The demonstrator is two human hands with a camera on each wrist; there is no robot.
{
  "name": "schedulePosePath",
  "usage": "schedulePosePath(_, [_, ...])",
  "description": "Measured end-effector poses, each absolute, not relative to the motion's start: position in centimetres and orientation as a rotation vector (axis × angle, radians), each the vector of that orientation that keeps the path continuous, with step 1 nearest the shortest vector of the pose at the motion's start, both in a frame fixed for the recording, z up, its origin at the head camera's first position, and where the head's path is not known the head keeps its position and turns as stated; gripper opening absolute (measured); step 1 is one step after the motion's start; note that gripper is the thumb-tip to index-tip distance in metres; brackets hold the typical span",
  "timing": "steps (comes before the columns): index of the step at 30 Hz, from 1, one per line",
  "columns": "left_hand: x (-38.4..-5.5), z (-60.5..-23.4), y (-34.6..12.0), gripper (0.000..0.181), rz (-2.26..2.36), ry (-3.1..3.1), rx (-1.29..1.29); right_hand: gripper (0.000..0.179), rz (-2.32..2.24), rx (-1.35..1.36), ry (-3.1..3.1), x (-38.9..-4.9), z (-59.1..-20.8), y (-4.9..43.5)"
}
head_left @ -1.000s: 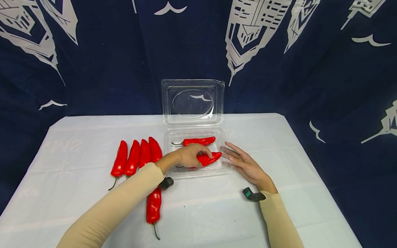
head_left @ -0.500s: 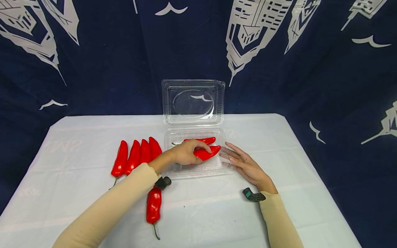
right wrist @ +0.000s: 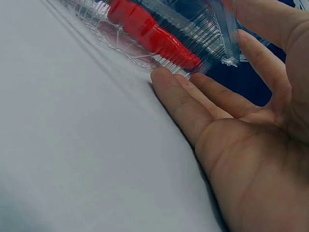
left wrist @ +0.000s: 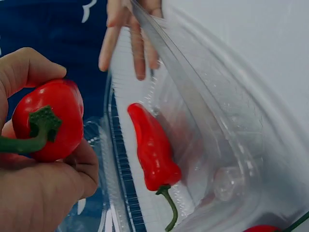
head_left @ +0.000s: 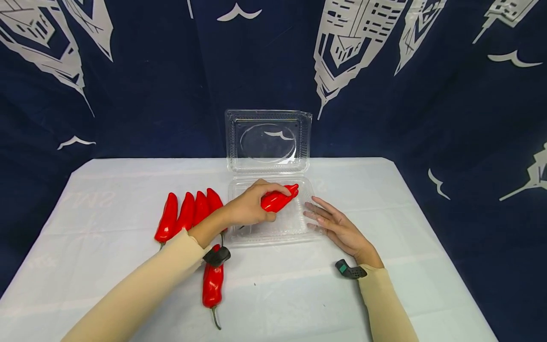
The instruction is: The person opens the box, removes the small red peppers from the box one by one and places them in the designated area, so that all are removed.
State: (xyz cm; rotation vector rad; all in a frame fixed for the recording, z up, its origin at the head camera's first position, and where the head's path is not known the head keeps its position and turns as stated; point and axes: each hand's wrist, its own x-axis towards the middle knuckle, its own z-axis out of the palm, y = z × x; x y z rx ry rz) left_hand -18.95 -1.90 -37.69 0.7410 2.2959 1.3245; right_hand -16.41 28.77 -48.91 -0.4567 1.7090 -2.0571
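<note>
A red pepper (head_left: 273, 202) with a green stem is pinched between the thumb and fingers of the left hand (head_left: 249, 205), raised over the clear plastic container (head_left: 295, 229). Its stem end faces the left wrist camera. Below it in the left wrist view, a second red pepper (left wrist: 153, 145) lies in the container; the left hand and held pepper mostly hide it in the head view. The right hand (head_left: 344, 231) has its fingers spread, with fingertips right at the container's right side. Nothing is held in that hand.
The container's clear lid (head_left: 268, 166) stands raised at the back. Several red peppers (head_left: 166, 218) lie in a row left of the container, partly behind the left forearm. Another pepper (head_left: 212, 287) lies nearer the front of the white-covered table (head_left: 290, 294).
The left hand has lifted the pepper from the container's front area and moved it up and slightly left, toward the back pepper. The right hand has stayed in place.
</note>
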Motion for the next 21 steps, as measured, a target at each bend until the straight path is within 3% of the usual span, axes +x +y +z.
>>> schedulePosePath(21, [-13.5,-35.5,-7.6,0.077,1.529,2.470,0.533,0.066,-2.078,-0.485,1.676,-16.6,-49.2,28.8])
